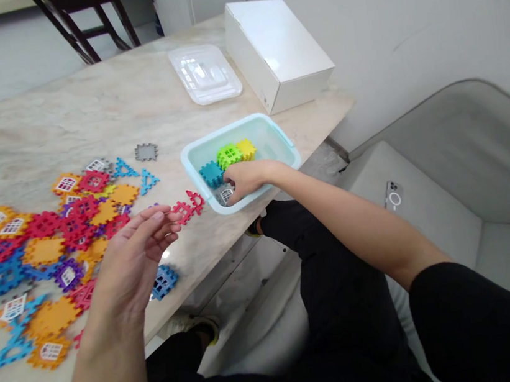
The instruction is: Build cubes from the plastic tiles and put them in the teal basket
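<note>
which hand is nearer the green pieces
Right: the right hand is inside the tub, close to the green pieces; the left hand is outside the tub, farther off.

Looks like a home tbh, can't swear: toy tiles (44, 250) on a marble-look surface (130, 101), grey padded sofa (429, 193) off its right corner with a phone (392, 189) on it, dark wooden chair (78, 0) past the far edge.

Grey sofa (438, 154) beside white wall (382, 11); dark chair (80, 0) beyond marbled table (40, 131).
</note>
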The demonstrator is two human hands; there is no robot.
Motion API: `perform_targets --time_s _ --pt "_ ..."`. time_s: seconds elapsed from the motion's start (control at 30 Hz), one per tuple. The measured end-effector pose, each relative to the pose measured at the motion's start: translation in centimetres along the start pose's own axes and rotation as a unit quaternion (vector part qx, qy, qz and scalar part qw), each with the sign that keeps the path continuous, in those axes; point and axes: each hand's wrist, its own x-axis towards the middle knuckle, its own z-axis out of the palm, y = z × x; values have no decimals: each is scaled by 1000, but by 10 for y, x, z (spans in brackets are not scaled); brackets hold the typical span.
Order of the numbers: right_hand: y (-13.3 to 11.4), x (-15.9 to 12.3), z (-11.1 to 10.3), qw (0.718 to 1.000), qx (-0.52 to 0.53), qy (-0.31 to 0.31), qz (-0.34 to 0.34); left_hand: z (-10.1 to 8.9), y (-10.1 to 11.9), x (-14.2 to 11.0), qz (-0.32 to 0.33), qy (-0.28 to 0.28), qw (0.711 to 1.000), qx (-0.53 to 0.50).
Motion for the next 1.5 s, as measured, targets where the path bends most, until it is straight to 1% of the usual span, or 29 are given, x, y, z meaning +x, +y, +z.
perform_targets --time_s 0.13,0.27,0.37,0.5,0.63,0.73,0.87,1.07,1.2,1.33,1.5 --pt "-5 -10 -4 999 -19 14 26 2 -1 2 -1 -5 1000 14" --pt "-4 -8 -3 999 -21 4 45 3 -5 5 12 -24 999 24" --pt "1 -3 0 1000 -8 -7 29 8 -8 4 17 -25 998 56" --pt "8 1 4 1000 10 16 5 20 -15 1 45 -42 991 116" --pt "9 1 6 1000 14 20 -12 24 -20 1 53 -67 988 126" --pt "6 1 6 999 18 19 -29 21 -18 1 53 -63 989 122" --pt "3 3 4 1000 1 6 -29 15 -11 0 55 -39 990 125" --pt "9 2 1 998 -29 -8 -60 1 -4 -2 70 -6 991 115" --pt "8 3 1 997 -48 -17 -50 -9 -3 -4 75 18 992 100" --pt "5 4 1 997 -51 -9 -60 -17 -1 -7 78 23 991 105" --pt "2 4 0 996 -56 -28 -67 -20 1 -6 81 26 992 94"
